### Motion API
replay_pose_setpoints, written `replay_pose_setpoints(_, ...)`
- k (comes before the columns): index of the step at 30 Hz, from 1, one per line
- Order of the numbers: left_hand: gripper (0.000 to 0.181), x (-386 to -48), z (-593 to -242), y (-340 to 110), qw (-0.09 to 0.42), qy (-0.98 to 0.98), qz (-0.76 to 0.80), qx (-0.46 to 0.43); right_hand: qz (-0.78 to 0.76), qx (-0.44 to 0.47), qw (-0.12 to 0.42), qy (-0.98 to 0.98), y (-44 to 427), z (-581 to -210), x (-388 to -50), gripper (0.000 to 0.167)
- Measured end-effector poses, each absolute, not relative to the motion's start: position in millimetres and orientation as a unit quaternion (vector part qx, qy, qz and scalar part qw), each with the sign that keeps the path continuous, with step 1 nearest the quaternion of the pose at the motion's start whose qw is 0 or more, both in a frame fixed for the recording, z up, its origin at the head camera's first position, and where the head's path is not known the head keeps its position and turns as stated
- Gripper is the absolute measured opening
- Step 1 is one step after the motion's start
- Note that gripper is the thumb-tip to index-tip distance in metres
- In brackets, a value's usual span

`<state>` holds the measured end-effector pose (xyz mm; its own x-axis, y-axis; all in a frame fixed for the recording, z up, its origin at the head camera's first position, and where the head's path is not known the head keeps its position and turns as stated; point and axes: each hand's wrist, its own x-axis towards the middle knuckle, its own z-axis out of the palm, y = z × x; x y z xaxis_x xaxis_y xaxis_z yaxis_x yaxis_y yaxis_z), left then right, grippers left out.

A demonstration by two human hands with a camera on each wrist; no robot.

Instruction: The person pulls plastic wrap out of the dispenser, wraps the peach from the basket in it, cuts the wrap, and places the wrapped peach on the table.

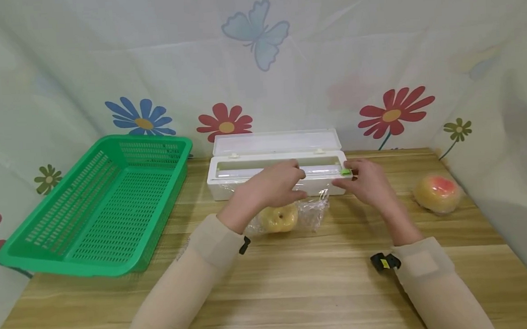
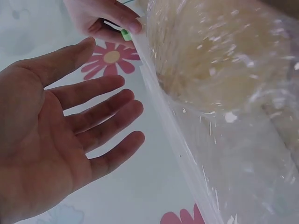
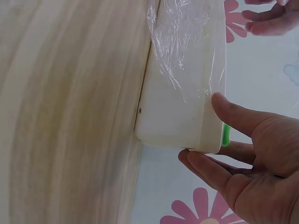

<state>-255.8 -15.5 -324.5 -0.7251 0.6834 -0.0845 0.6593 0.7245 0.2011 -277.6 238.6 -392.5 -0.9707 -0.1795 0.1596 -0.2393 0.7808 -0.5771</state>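
A white cling film dispenser [image 1: 276,176] stands on the table with its lid [image 1: 275,142] raised and a film roll [image 1: 241,173] inside. My right hand [image 1: 368,181] grips the dispenser's right end, thumb on the front, close beside the green slider [image 1: 345,172]. Above the dispenser's front, my left hand [image 2: 60,135] is spread with bent, separate fingers, holding nothing. A yellow fruit [image 1: 281,219] with a dark dimple sits before the dispenser, partly behind my left arm. Clear cling film [image 1: 314,212] lies around the fruit and runs up the dispenser's front.
To the left stands a green plastic basket [image 1: 163,214] with slotted sides. A yellow-and-red fruit [image 1: 438,194], shiny as if wrapped, rests on the table's right side. The wooden table [image 1: 306,291] meets a flower-printed cloth [image 1: 304,93] behind the dispenser.
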Motion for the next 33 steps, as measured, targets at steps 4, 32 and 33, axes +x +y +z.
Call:
replay_pose_setpoints(4,0.034,-266.3,-321.0,-2.0,0.092,0.919,0.082,0.374,0.313,0.116,0.045,-0.942,242.3,-391.0,-277.9,0.057)
replay_pose_setpoints(32,0.028,-302.3,-329.1,76.8,0.108,0.904,0.066,0.409,0.317,0.135,0.095,-0.934,243.9,-399.4,-281.6,0.038)
replay_pose_setpoints(33,0.026,-303.7,-330.6,78.9,0.103,0.903,0.072,0.411,0.317,0.131,0.095,-0.934,244.3,-399.5,-281.2,0.041)
